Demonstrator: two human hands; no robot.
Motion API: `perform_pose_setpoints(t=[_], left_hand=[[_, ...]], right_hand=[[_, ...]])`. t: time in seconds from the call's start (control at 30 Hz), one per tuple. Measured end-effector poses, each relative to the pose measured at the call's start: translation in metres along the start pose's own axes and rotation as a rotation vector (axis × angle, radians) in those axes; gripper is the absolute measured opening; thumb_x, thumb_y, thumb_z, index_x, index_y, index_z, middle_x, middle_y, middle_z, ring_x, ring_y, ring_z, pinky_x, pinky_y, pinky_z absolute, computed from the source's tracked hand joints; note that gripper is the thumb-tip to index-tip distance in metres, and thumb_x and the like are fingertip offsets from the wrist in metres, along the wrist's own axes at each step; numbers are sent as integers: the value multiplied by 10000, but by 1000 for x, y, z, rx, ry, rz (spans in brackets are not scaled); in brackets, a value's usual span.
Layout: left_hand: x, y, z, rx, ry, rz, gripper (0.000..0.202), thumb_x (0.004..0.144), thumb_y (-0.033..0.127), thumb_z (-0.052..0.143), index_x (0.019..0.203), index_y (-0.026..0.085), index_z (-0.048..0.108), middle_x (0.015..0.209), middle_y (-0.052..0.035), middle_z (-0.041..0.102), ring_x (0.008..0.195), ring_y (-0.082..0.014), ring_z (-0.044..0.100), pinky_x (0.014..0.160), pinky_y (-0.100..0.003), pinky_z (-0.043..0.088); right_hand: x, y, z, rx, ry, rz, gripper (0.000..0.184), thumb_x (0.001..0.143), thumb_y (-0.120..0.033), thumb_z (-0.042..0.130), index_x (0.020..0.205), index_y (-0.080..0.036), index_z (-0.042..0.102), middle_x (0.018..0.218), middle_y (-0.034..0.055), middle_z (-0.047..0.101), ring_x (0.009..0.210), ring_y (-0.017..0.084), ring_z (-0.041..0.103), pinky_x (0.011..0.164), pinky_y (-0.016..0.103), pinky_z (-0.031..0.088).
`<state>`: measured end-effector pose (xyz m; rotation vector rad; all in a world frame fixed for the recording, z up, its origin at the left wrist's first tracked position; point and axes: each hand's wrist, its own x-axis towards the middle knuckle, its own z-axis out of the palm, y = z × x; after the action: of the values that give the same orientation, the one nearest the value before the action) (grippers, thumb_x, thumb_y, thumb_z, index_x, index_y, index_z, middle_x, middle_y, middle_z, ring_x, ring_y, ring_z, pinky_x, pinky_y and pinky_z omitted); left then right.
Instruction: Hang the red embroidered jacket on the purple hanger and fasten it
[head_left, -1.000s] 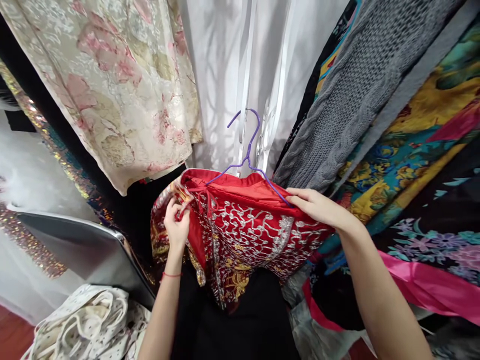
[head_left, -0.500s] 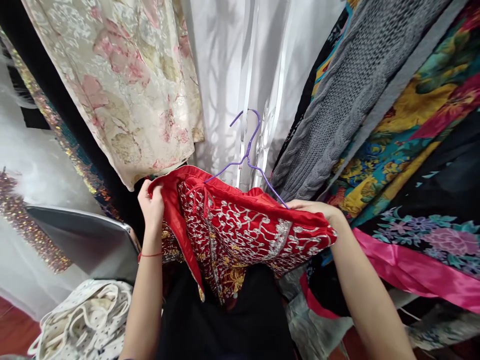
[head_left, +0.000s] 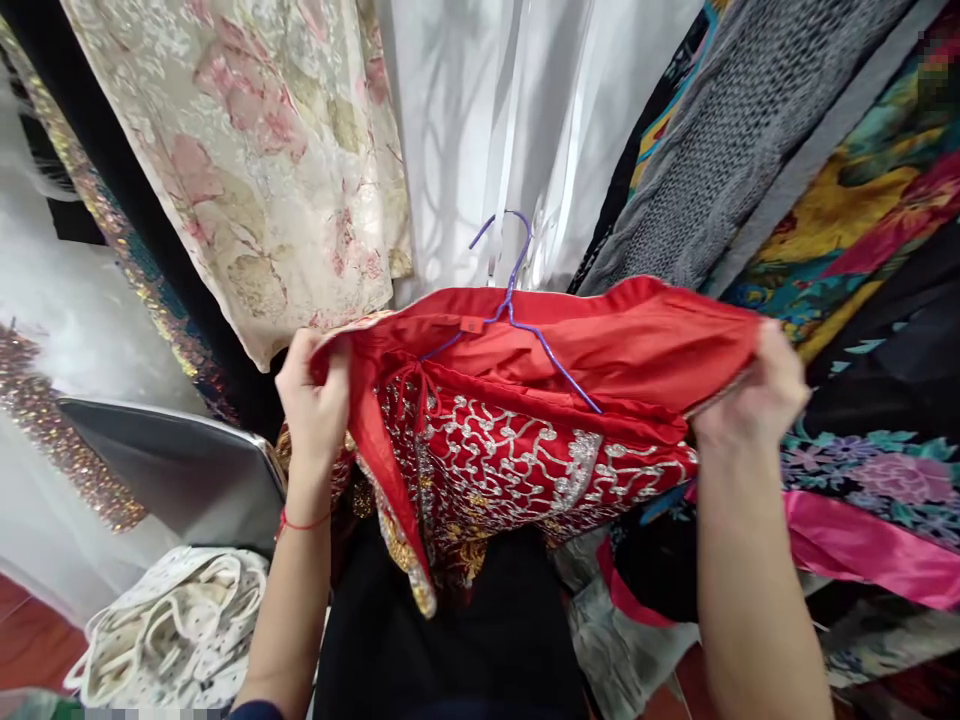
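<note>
A red garment with silver and gold embroidery [head_left: 510,455] hangs over a purple wire hanger [head_left: 517,268] in front of my body. Its smooth red lining [head_left: 600,345] shows behind the gathered, embroidered front, and a small red tie [head_left: 426,385] dangles at the upper left. My left hand [head_left: 315,385] is closed on the garment's left edge, thumb on top. At the far right, my right hand [head_left: 754,390], slightly blurred, grips the other end of the lined edge. Between the hands the upper edge is stretched wide. The hanger's lower left part is partly covered by cloth.
A cream floral garment [head_left: 292,180] hangs at the left, close to my left hand. A grey knit [head_left: 750,130] and colourful printed clothes [head_left: 847,210] hang at the right. Lower left are a dark chair back [head_left: 172,470] and a heap of white dotted cloth [head_left: 180,630].
My right hand has moved up and outward to the right, drawing the lined edge up behind the hanger. More red lining shows. My left hand keeps its hold.
</note>
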<state>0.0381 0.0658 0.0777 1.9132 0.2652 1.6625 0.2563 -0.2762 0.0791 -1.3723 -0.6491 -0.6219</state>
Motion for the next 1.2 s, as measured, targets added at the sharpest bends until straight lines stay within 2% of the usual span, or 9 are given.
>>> perform_pose_setpoints(t=[0.1, 0.3, 0.43, 0.57, 0.63, 0.73, 0.83, 0.97, 1.2], left_hand=[[-16, -6, 6, 213, -263, -1, 220, 919, 405, 568, 877, 195, 619, 860, -27, 637, 741, -152, 574, 672, -271, 416], [-56, -34, 24, 485, -625, -254, 242, 930, 381, 537, 970, 203, 696, 767, -48, 693, 682, -190, 622, 608, -257, 346], [-67, -7, 25, 500, -571, -193, 255, 912, 330, 525, 802, 167, 688, 624, -47, 637, 549, -157, 549, 568, -261, 282], [-75, 48, 15, 402, -440, -80, 307, 905, 358, 528, 684, 168, 623, 523, -9, 552, 461, -113, 440, 545, -250, 262], [-82, 72, 17, 401, -459, -28, 301, 902, 371, 553, 678, 177, 602, 526, 3, 552, 459, -107, 428, 539, -249, 240], [-95, 95, 33, 383, -551, 3, 378, 917, 440, 572, 638, 185, 551, 531, 9, 552, 476, -111, 443, 529, -260, 191], [-103, 102, 60, 157, -720, 27, 424, 930, 469, 563, 617, 186, 522, 557, 12, 564, 516, -115, 486, 537, -259, 234], [-109, 96, 100, -448, -991, 27, 172, 925, 367, 591, 902, 200, 625, 826, -1, 694, 729, -128, 627, 648, -233, 435], [-125, 84, 153, -671, -759, -96, 202, 895, 370, 637, 924, 171, 626, 864, -43, 693, 766, -155, 635, 702, -273, 506]], right_hand=[[-9, -26, -11, -3, 313, -181, 437, 810, -585, 613, 597, -303, 356, 638, 1, 303, 587, 218, 408, 608, 388, 371], [-77, -36, -21, -498, 53, -72, 349, 857, -552, 630, 706, -256, 520, 623, -25, 441, 553, 152, 389, 544, 312, 317], [-100, -28, -26, -616, 12, -25, 360, 762, -545, 730, 738, -245, 532, 600, -48, 511, 508, 132, 436, 493, 279, 343], [-84, -48, -29, -664, 271, -184, 373, 779, -525, 716, 660, -266, 476, 576, -34, 466, 492, 149, 417, 487, 307, 333], [-72, -65, -30, -669, 418, -308, 378, 761, -499, 743, 643, -275, 462, 602, -17, 469, 508, 159, 415, 494, 320, 328], [-66, -86, -31, -738, 403, -392, 372, 773, -472, 744, 632, -270, 465, 595, -19, 460, 502, 150, 400, 500, 318, 314], [-79, -88, -33, -816, 260, -321, 359, 810, -492, 718, 659, -247, 503, 562, -38, 465, 486, 132, 400, 505, 300, 312], [-118, -67, -38, -765, 175, -181, 362, 825, -503, 711, 689, -214, 541, 557, -61, 462, 486, 104, 389, 500, 265, 309], [-160, -39, -37, -705, 110, -202, 250, 961, -408, 542, 829, -202, 594, 758, 20, 586, 685, 161, 532, 678, 295, 438]])
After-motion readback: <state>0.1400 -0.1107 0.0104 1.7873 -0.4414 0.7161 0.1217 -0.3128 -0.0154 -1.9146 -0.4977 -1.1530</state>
